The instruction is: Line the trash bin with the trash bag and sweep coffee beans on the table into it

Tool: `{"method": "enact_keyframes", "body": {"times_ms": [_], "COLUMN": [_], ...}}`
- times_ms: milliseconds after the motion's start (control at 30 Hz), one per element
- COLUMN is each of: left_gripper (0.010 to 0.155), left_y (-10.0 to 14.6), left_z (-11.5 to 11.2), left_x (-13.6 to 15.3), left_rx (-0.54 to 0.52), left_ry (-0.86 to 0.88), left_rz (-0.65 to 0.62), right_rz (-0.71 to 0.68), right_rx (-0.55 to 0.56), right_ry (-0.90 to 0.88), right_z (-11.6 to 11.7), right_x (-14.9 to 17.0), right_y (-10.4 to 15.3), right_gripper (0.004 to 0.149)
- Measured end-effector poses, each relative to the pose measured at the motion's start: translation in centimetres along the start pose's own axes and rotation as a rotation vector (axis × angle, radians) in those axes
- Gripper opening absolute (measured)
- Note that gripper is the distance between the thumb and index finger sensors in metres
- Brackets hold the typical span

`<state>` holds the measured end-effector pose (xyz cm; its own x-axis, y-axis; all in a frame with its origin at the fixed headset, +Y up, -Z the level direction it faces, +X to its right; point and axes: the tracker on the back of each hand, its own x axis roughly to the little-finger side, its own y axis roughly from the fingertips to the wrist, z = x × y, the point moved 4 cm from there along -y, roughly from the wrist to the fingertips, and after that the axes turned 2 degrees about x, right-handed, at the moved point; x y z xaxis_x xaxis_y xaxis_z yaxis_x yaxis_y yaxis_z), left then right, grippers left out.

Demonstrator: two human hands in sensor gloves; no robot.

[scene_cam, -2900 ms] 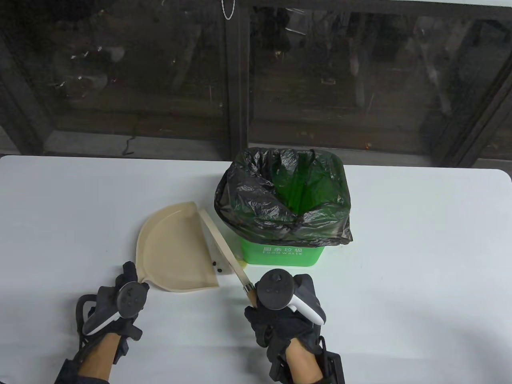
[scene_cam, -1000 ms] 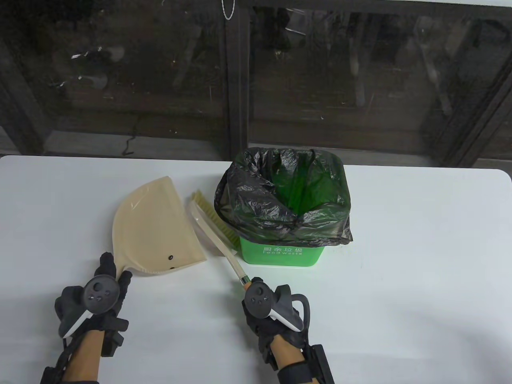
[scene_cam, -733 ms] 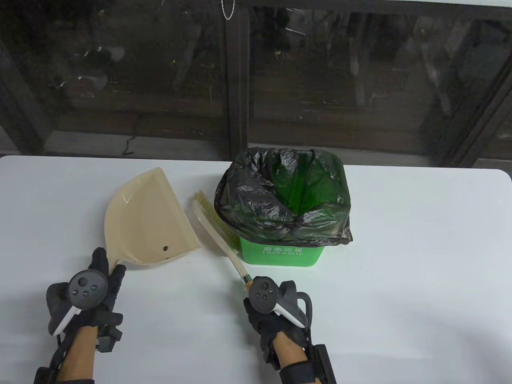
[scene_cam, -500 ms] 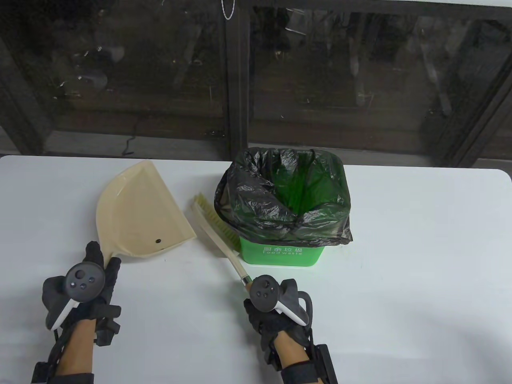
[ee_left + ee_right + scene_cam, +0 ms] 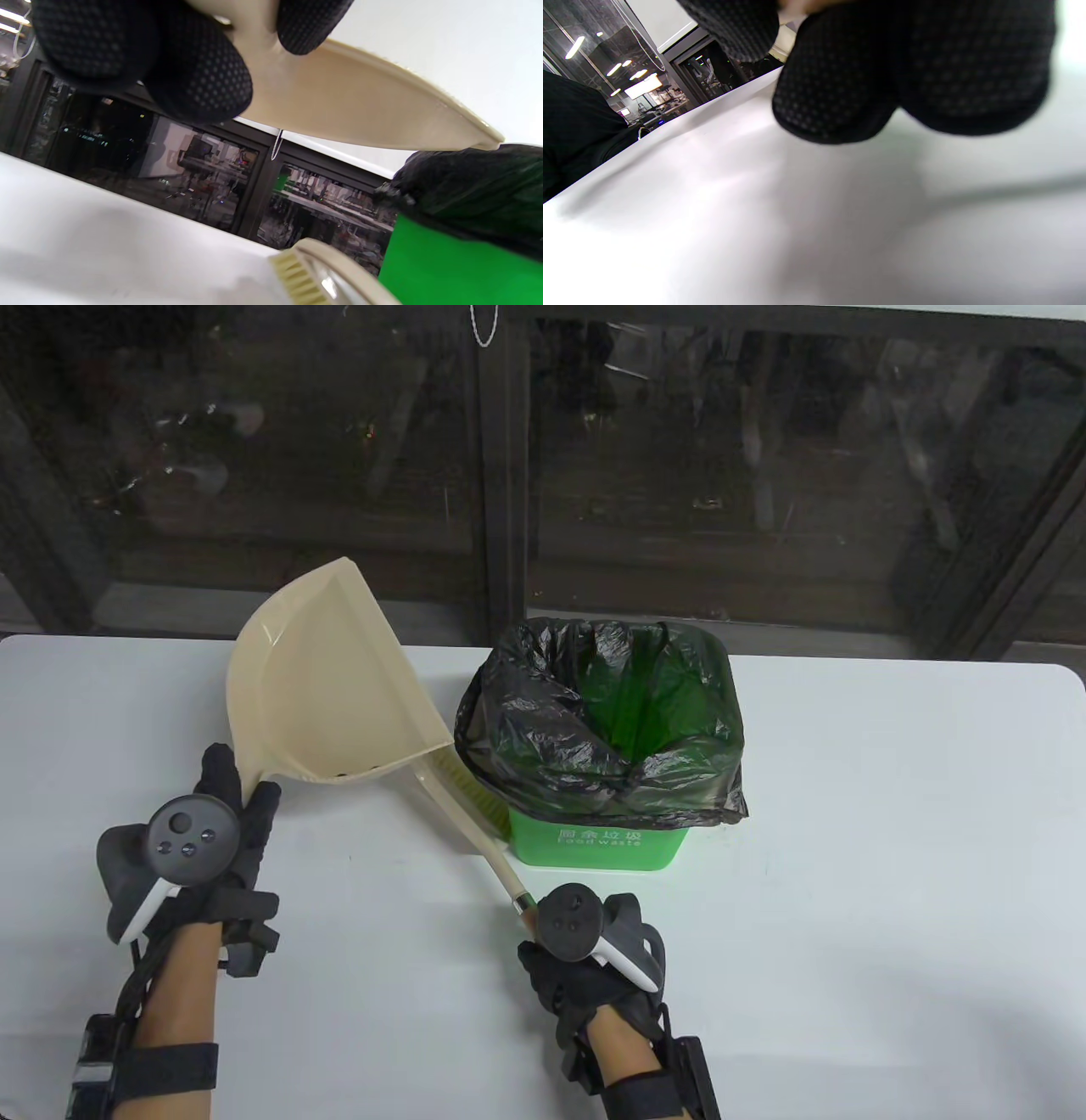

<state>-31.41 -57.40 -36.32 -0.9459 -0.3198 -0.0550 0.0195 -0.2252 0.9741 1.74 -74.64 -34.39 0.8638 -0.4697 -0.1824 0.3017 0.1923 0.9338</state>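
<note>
The left hand (image 5: 222,823) grips the smooth beige plastic dustpan (image 5: 322,687), tilted mouth-up; the right hand (image 5: 585,976) holds the bristled brush (image 5: 471,823), angled toward the black-bagged green bin (image 5: 598,840).

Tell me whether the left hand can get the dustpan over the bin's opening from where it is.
Probably yes: the left hand holds the dustpan raised beside the lined trash bin, and nothing blocks the way over the rim.

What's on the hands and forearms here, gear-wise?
Both hands, left hand and right hand, wear black gloves with a dotted grip texture. A dark round-faced tracker with a white handle is strapped to each back. Black straps with boxy modules wrap both forearms; a black cable runs along the left one. No sleeves visible.
</note>
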Motion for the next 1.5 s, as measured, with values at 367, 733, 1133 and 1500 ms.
{"method": "enact_keyframes", "body": {"times_ms": [367,733,1133,1500], "left_gripper": [0.066,0.066,0.067,0.067], "left_y": [-2.8,-4.7,-4.9,-4.1], "left_z": [3.4,3.7,3.3,3.1], "left_x": [-7.8,-15.8,-20.1,-23.2], "left_rx": [-0.05,-0.079,-0.164,-0.267], "left_ry": [-0.036,-0.293,-0.66,-0.851], "left_rz": [-0.116,-0.244,-0.36,-0.464], "right_rz": [0.008,0.009,0.009,0.006], "right_rx": [-0.028,-0.035,-0.041,-0.049], "right_ry": [-0.006,-0.014,-0.023,-0.023], "right_z": [0.1,0.0,0.0,0.1], "right_x": [0.2,0.2,0.3,0.3], "right_y": [0.1,0.2,0.3,0.3], "right_gripper": [0.064,0.065,0.065,0.065]}}
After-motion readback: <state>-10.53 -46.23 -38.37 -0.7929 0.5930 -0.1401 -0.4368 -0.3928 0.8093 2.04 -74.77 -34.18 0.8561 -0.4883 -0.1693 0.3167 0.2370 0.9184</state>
